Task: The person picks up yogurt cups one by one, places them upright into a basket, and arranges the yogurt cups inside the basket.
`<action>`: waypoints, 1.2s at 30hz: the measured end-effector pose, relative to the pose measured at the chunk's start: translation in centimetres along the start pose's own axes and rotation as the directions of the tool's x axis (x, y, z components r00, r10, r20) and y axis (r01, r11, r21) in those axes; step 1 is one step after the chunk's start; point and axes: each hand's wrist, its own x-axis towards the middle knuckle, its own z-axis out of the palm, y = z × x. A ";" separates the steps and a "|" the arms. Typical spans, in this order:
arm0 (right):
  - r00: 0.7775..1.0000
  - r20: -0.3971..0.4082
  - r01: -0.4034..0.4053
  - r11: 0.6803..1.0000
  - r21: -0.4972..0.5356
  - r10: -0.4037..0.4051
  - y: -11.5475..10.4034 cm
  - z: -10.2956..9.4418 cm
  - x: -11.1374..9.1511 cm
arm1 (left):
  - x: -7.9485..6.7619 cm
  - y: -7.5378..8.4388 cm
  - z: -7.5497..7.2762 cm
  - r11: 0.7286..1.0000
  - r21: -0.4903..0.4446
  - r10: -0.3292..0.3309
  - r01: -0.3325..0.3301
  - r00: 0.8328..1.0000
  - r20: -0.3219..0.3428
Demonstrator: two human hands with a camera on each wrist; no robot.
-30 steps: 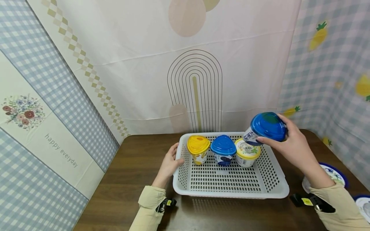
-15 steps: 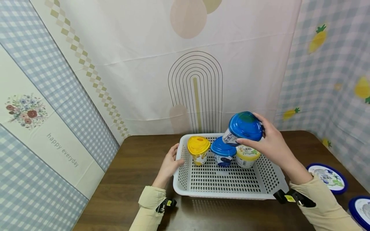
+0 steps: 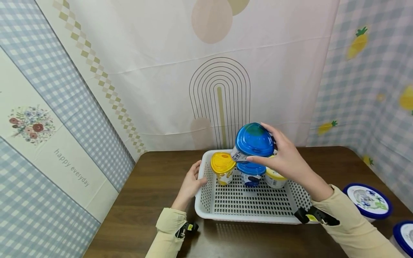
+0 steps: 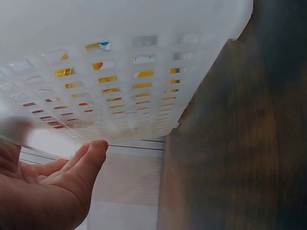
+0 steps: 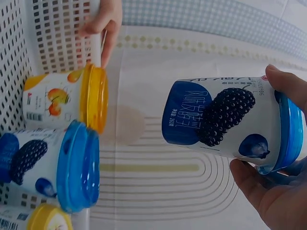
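My right hand [image 3: 285, 154] grips a blackberry tub [image 3: 255, 140] close up under its blue lid, slightly tilted, above the far row in the white basket [image 3: 245, 217]. My left hand [image 3: 189, 184] grips the basket's left rim, thumb inside. If I lower the tub carelessly, its base could knock the yellow three-cornered tub [image 3: 223, 163] or the other blue-lidded tub [image 3: 251, 170], since it hangs so near both. Holding so close to the slick lid, I might also pop it loose or let the tub slip. I count one tub in my hand; three in the basket, the third a round yellow-lidded tub [image 3: 275, 178]; and two dark-blue-lidded tubs at right, one farther [image 3: 368, 200], one nearer [image 3: 405, 236].
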 end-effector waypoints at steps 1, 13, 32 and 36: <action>1.000 0.003 0.006 1.000 -0.003 -0.006 -0.3 0.1 0.0 | -0.1 0.0 0.0 1.000 0.001 -0.001 0.001 1.000 0.000; 0.993 0.020 0.119 0.993 -0.009 -0.118 -2.6 2.2 -0.2 | 0.9 -3.6 -0.6 1.000 0.019 -0.002 0.002 1.000 -0.031; 0.984 0.149 0.105 0.993 -0.050 -0.096 -3.6 5.0 -1.4 | -0.1 -3.6 -1.4 0.999 0.040 0.013 -0.013 1.000 -0.008; 0.980 0.171 0.113 0.992 -0.062 -0.101 -3.8 5.5 -1.7 | -0.3 -3.5 -1.6 0.999 0.034 0.014 -0.014 1.000 0.006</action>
